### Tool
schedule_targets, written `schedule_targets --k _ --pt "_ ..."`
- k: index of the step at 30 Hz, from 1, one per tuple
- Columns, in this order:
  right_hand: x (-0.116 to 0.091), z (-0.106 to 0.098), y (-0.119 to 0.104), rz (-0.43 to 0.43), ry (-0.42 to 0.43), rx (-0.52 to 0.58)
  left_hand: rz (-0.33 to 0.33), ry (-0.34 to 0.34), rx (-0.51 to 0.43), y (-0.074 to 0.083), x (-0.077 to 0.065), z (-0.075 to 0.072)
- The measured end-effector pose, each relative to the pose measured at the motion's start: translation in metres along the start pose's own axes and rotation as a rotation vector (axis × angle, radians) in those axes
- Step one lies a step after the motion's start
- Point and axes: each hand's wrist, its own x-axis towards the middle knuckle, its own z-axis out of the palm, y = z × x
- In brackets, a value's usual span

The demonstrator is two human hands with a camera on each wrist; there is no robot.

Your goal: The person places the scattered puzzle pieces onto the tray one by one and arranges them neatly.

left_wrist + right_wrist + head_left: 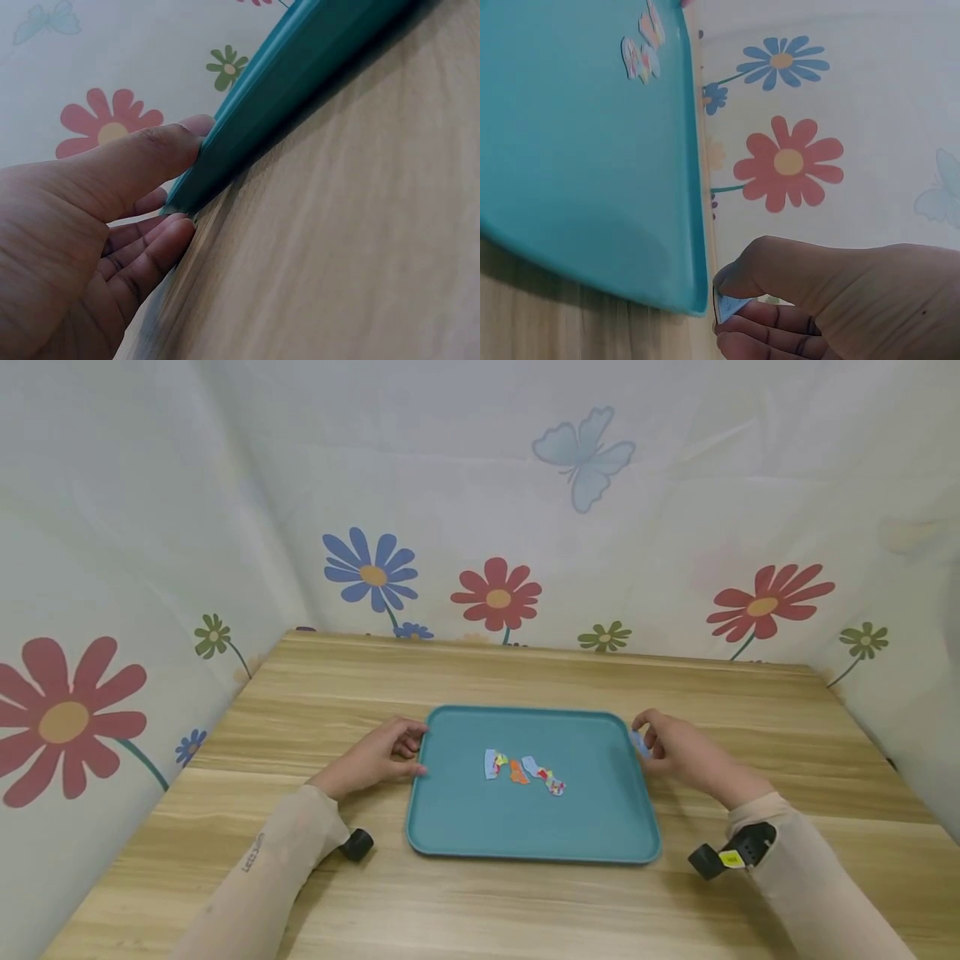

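A teal tray [480, 835] lies on the wooden table. My left hand [381, 752] is at its left rim, thumb on the edge and the other fingers curled against the side; the left wrist view shows the thumb [169, 146] and fingers holding that rim. Beyond the tray's right side, my right hand [675, 752] pinches a small flat light blue piece [731, 304] between thumb and fingers, partly hidden by them. Several irregular flat printed pieces, like jigsaw pieces, lie mid-tray: a pale blue and yellow one [491, 764], an orange one [517, 772] and a multicoloured strip [553, 783] among them.
The wooden table [360, 685] extends around the tray. Behind and to the left hangs a pale curtain [450, 460] printed with flowers and a butterfly. Black wrist devices [356, 845] sit on both sleeves, low beside the tray.
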Motion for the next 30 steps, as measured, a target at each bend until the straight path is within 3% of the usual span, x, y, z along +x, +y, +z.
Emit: schedule_targets --k 15,30 --pt "0.009 0.017 -0.024 -0.108 0.001 0.034 -0.013 0.001 0.000 0.002 -0.002 0.000" --pt "0.020 0.038 -0.041 -0.159 -0.044 0.073 -0.006 -0.004 0.013 0.003 -0.001 -0.001"
